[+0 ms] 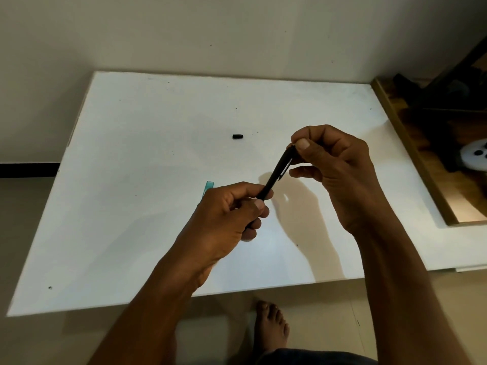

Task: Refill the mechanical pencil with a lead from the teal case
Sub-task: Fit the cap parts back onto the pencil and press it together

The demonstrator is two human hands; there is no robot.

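Note:
My left hand (229, 209) grips the lower end of a black mechanical pencil (276, 172), which slants up to the right above the white table (131, 180). My right hand (334, 164) pinches the pencil's top end between thumb and forefinger; whether a lead is between those fingers is too small to tell. The teal case (209, 187) lies on the table behind my left hand, mostly hidden by it. A small black cap (238, 136) lies alone on the table, farther back.
The table stands against a pale wall. A wooden shelf (421, 159) with dark items and a white round object (474, 158) is at the right. A bare foot (271, 325) rests on the floor below the table's front edge.

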